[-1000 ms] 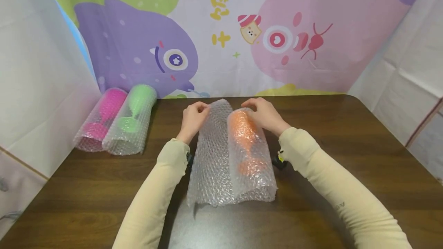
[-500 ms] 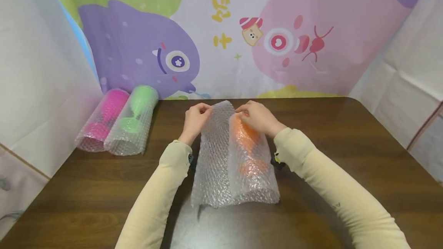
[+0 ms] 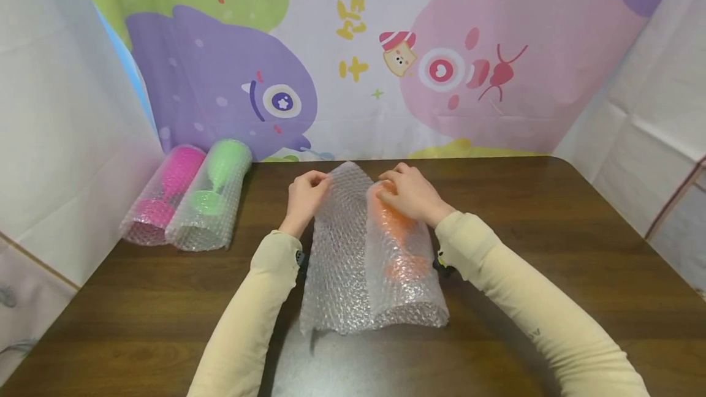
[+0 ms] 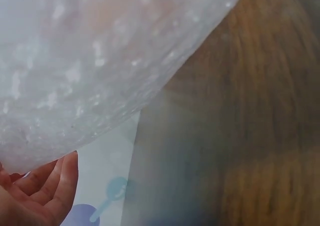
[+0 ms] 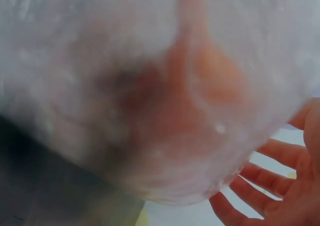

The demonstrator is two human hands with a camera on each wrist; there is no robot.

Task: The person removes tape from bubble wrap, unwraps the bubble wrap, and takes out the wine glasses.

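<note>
An orange goblet [image 3: 397, 222] lies rolled in clear bubble wrap [image 3: 341, 256] at the middle of the table, its bowl at the far end and its foot nearer. To its left, part of the wrap spreads out unrolled. My left hand [image 3: 306, 198] pinches the far left corner of that loose part; in the left wrist view the same hand's fingers [image 4: 55, 188] meet the wrap's edge. My right hand [image 3: 415, 193] holds the far end of the roll, thumb over the orange bowl. In the right wrist view, spread fingers [image 5: 267, 178] touch the wrap, with the orange blurred beneath.
Two bubble-wrapped goblets, one pink [image 3: 176, 176] and one green [image 3: 215, 182], lie side by side at the table's far left. Behind the dark wooden table [image 3: 524, 231] hangs a cartoon-printed cloth [image 3: 353, 115]. White walls stand at both sides.
My right hand has shifted left over the roll's far end, its thumb now over the orange bowl. My left hand stays at the wrap's corner. The roll's near end sits slightly further right.
</note>
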